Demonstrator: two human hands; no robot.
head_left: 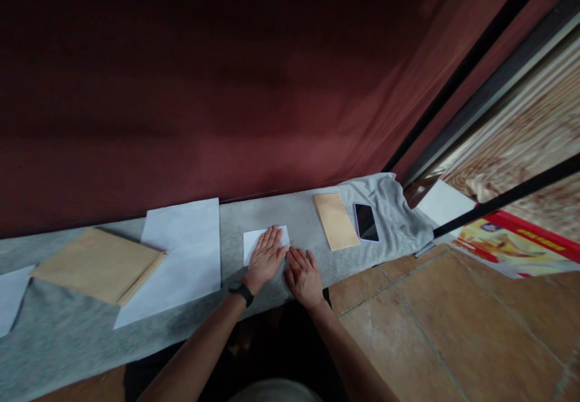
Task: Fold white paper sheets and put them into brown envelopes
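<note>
A small white sheet of paper (250, 243), perhaps folded, lies on a long surface covered with grey cloth (232, 223). My left hand (265, 256), with a dark band on its wrist, rests flat across the paper with its fingers stretched out. Beside it, my right hand (304, 276) lies palm down at the paper's lower right corner, fingers stretched and holding nothing. A brown envelope stack (336, 222) sits to the right of my hands. To their left is a large white sheet stack (190, 251).
Bigger brown envelopes (97, 263) overlap the large sheets, and more white paper (13, 296) lies at far left. A phone (366, 222) is near bunched cloth at right. Behind rises a dark red wall (254, 100); a printed box (521, 242) stands on the tiled floor (435, 317).
</note>
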